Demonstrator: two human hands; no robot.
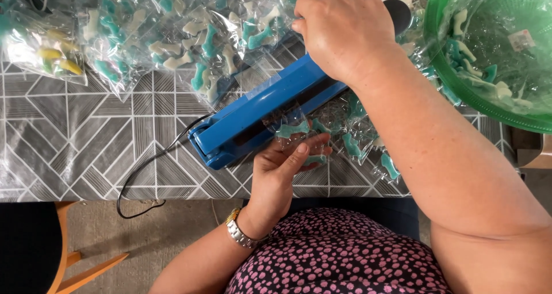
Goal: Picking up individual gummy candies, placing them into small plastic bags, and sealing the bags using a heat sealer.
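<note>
right hand (344, 32) presses sealer (270, 107), hiding its handle; left hand (286, 164) pinches bag (299, 134)

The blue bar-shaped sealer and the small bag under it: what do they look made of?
The blue bar-shaped sealer looks like painted metal or hard plastic; its smooth, evenly glossy faces leave that open. The right hand presses its far end. The small clear bag, held by the left hand, looks like thin plastic film: see-through, crinkled, with glints, and teal and white pieces showing inside.
</note>
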